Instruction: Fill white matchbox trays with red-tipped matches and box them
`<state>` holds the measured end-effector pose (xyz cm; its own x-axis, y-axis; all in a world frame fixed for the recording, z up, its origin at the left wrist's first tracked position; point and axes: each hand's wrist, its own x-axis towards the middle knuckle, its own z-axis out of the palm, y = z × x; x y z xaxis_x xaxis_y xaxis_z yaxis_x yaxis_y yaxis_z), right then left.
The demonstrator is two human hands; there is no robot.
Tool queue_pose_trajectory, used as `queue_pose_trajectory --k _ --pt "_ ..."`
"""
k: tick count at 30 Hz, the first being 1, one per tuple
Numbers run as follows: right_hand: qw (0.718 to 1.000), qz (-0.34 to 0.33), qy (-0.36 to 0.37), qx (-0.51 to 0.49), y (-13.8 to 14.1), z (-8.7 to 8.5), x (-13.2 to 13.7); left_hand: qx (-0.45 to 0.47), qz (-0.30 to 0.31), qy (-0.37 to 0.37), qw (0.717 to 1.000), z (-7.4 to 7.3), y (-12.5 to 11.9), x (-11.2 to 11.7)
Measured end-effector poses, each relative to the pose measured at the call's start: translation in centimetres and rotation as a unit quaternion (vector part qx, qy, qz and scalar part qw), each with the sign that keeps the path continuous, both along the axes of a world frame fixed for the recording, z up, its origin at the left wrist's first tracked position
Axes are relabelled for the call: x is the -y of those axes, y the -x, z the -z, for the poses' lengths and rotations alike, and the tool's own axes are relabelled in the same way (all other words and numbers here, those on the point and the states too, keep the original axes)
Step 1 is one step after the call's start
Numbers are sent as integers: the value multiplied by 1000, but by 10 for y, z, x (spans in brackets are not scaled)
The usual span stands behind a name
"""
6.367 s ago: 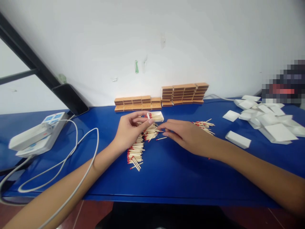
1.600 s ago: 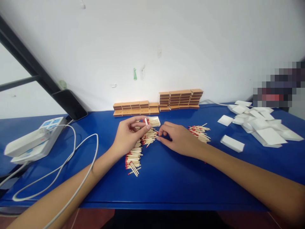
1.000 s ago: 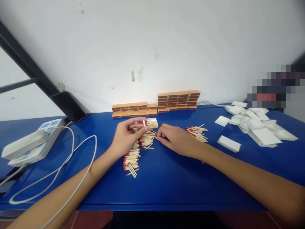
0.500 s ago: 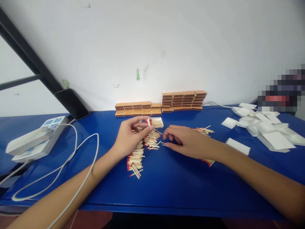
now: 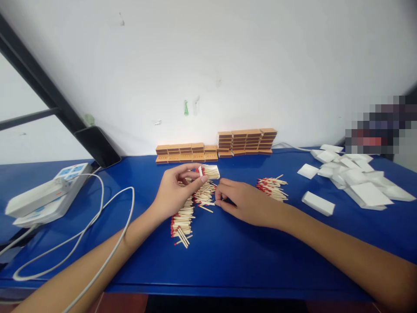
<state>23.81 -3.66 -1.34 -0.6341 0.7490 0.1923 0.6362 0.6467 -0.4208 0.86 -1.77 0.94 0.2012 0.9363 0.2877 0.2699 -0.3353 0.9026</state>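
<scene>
Blue bench [image 5: 228,252] against a white wall [image 5: 260,65].
Black diagonal frame [image 5: 42,91] stands far left; reddish floor [image 5: 124,304] shows below the near edge.

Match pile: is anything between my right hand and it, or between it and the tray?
Nothing visible. The right hand sits at the match pile's right edge, fingertips on the matches. The left hand holds the tray just behind the pile, with nothing between.

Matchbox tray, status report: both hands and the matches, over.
Left hand grips white tray, matches inside. Right hand at loose match pile, fingers curled, grip unclear. Nothing blocks the tray.
</scene>
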Motion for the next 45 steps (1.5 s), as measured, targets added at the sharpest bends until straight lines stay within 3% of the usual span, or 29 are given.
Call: queue_pose_trajectory --k 10,22,28,36,40,45 --pt "999 21 10 -23 13 -1 7 10 9 14 1000 0 -1 2" --pt "997 21 46 51 14 2 7 2 4 4 1000 1 2 1" --pt "996 36 64 48 9 -5 10 -9 1 5 1000 1 2 0" --pt "993 65 47 -88 -17 -33 -2 -16 12 27 999 5 4 -2" --pt "981 87 18 -172 -13 -31 -4 -4 53 49 997 5 0 2" --pt "981 76 -8 -178 -3 -20 1 21 84 92 992 5 -6 11"
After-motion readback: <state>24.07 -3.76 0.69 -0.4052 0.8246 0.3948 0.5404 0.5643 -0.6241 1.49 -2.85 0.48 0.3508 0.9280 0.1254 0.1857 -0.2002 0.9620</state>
